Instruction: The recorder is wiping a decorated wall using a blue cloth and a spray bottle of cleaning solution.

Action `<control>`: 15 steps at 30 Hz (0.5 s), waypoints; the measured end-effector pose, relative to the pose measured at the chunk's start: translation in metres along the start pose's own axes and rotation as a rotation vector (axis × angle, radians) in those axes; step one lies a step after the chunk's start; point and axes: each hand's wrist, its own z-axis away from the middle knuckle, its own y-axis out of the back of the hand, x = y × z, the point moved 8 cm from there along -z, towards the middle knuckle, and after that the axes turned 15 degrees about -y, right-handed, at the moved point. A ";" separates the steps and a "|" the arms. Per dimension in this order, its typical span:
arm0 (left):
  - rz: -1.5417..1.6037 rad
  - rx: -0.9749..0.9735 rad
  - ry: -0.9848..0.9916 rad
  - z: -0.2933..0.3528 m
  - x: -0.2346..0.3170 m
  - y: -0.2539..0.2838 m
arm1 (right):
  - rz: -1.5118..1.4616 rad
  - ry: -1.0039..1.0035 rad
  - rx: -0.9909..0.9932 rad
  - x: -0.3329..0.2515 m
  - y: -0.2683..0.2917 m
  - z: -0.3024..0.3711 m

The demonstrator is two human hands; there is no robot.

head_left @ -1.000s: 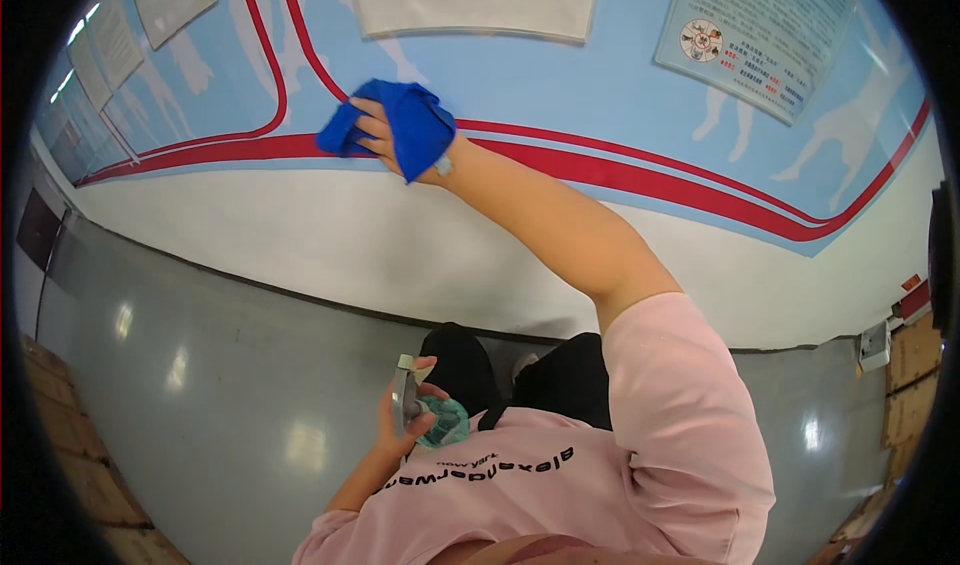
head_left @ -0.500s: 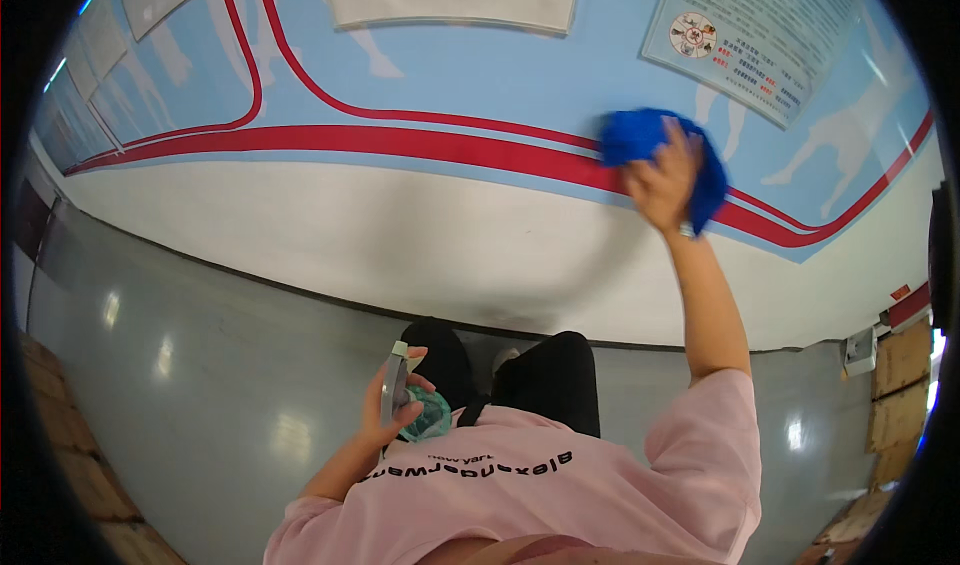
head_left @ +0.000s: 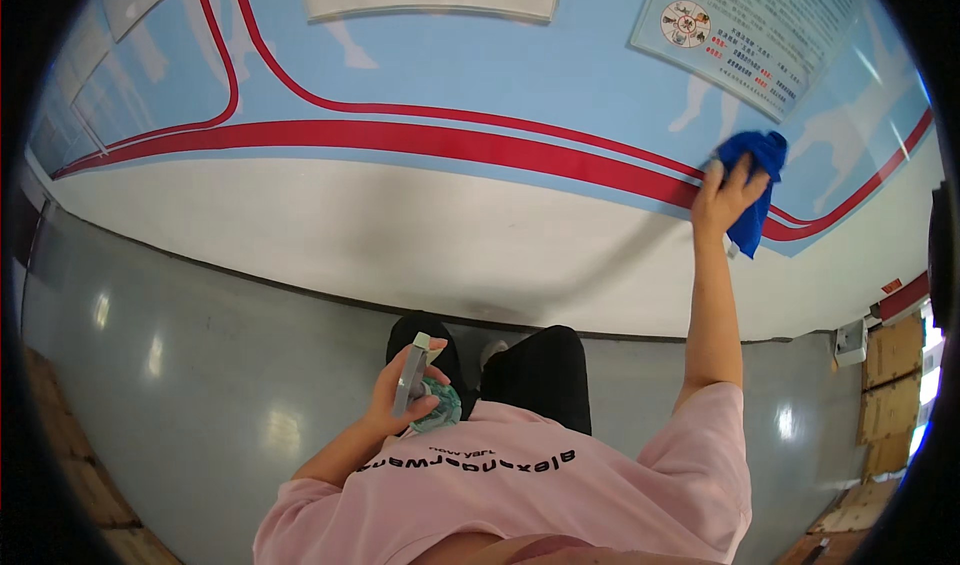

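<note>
The blue cloth [head_left: 754, 227] is lying beneath the fingers of the right hand [head_left: 722, 205], bunching up past their tips, spreading out to their right and hanging down beside the wrist on that side. It has been sliding well to the right along the wall panel [head_left: 560, 75] over the last second, so the rubbing, as it seems, is now falling on the right-hand stretch of the red stripe [head_left: 450, 145] rather than farther left. The right fingers are bending over the cloth, partly spread, holding it against the panel; the thumb is staying on the left, next to the cloth's edge. How firmly they are pressing, I cannot tell.

Above those fingertips, a pale notice board [head_left: 690, 55] is hanging just apart from the cloth; below the wrist, the white lower wall [head_left: 450, 215] is running down to the grey floor [head_left: 220, 335].

Well apart, low and to the left, the left hand [head_left: 388, 403] is closing around a spray bottle [head_left: 408, 380], its grey head lying between the fingers and its greenish body sitting to their right. Whether the trigger is being squeezed is unclear.
</note>
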 end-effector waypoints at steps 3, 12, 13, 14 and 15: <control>0.005 0.019 -0.017 0.002 -0.001 0.005 | -0.022 0.176 -0.056 -0.067 -0.012 0.012; -0.019 0.114 -0.007 0.018 -0.003 0.024 | -0.255 0.533 -0.193 -0.275 -0.047 0.052; -0.016 0.125 -0.038 0.022 -0.001 0.028 | -0.295 0.556 -0.199 -0.293 -0.051 0.059; -0.023 0.127 -0.037 0.027 0.000 0.032 | -0.301 0.551 -0.198 -0.309 -0.055 0.064; -0.006 0.155 -0.040 0.031 -0.001 0.036 | -0.347 0.597 -0.221 -0.327 -0.059 0.074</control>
